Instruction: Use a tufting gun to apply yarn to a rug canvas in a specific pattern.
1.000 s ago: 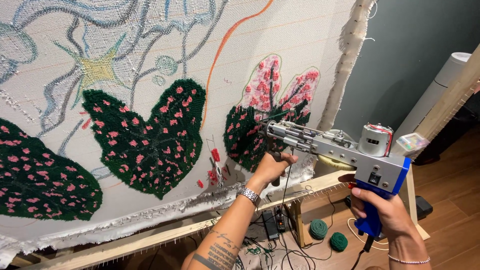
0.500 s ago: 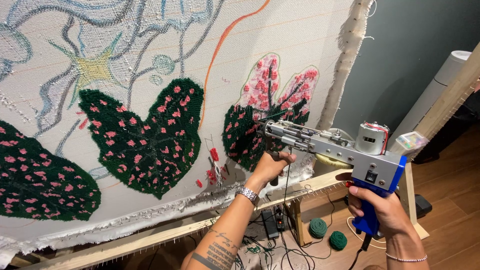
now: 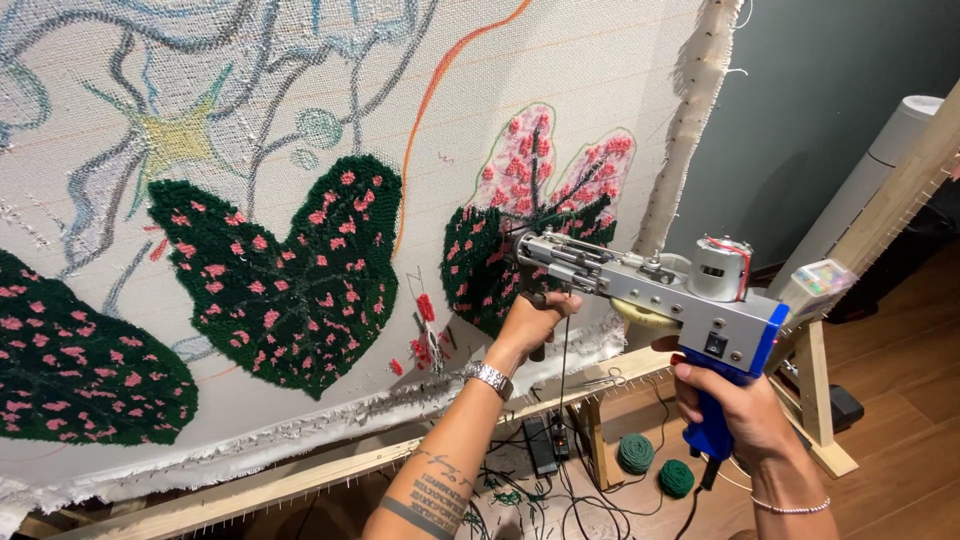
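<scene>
Most of the view is filled by a stretched off-white tufting cloth point(image 3: 560, 90) drawn with grey, blue and orange lines and pinned to a pale wooden frame point(image 3: 300, 478). Three dark green tufted leaf shapes with pink spots point(image 3: 290, 270) sit across it, the right-hand one topped by a part-filled pink leaf. Behind the frame's right edge stands a dark teal wall point(image 3: 830, 100), with a wooden floor point(image 3: 900, 420) below.

Next in size is the grey metal tufting gun with a blue handle point(image 3: 665, 290), held level, its needle end touching the cloth at the right-hand leaf. The right hand point(image 3: 730, 405) has its fingers clenched around the blue grip near the lower right. The left hand point(image 3: 535, 322), a silver metal watch point(image 3: 488, 378) at its wrist and tattoos on the forearm, has its fingers wrapped around the dark front handle under the gun's nose, just beside the cloth.

Under the frame lie two small green balls of yarn point(image 3: 655, 465) near tangled black cables point(image 3: 540, 495).
</scene>
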